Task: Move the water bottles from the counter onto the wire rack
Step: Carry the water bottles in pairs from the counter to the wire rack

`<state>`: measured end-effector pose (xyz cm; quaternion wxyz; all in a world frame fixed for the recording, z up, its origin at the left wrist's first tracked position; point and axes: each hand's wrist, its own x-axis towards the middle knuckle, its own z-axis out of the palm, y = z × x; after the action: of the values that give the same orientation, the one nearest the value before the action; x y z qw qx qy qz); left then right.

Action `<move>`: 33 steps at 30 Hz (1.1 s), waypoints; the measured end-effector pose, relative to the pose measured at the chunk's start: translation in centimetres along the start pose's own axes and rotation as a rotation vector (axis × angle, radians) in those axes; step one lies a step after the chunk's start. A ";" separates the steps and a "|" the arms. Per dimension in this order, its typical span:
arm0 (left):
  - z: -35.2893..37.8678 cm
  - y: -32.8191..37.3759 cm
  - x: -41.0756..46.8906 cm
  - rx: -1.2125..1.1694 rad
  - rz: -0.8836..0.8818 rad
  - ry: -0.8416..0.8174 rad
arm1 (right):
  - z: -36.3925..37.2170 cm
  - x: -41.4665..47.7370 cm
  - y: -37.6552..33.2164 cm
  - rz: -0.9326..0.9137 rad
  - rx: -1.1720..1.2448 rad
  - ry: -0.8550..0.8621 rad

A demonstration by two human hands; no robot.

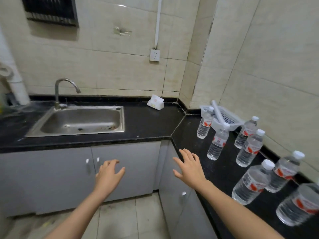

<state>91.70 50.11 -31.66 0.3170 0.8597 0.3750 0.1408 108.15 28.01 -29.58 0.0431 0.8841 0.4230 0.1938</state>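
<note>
Clear water bottles (217,144), white caps, red labels, upright on counter (151,123); left hand (108,175), right hand (189,168) grips apart.

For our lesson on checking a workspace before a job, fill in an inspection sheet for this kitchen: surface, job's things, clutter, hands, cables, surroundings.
Surface: black counter, L-shaped.
Job's things: seven water bottles upright, capped, on its right wing; wire rack not in view.
Clutter: tissue pack by the back wall; white basket holding a white tube.
Hands: left hand open before the cabinets; right hand open at the counter edge, holding nothing.
Cables: white conduit rising from a wall socket.
Surroundings: steel sink, faucet, grey cabinets, tiled walls.
</note>
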 end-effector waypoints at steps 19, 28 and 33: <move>13.2 9.2 20.7 -0.062 0.314 -0.568 | 8.4 4.8 9.5 1.070 0.383 -0.274; 18.2 17.3 26.3 0.038 0.493 -0.618 | 12.2 7.7 19.6 1.322 1.023 0.110; 21.0 22.5 31.4 0.144 0.527 -0.586 | 14.8 9.6 24.3 1.159 1.470 0.119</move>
<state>135.63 52.27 -32.85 0.3025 0.9502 0.0443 -0.0606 136.99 21.15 -34.38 -0.6514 0.7510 -0.0657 -0.0858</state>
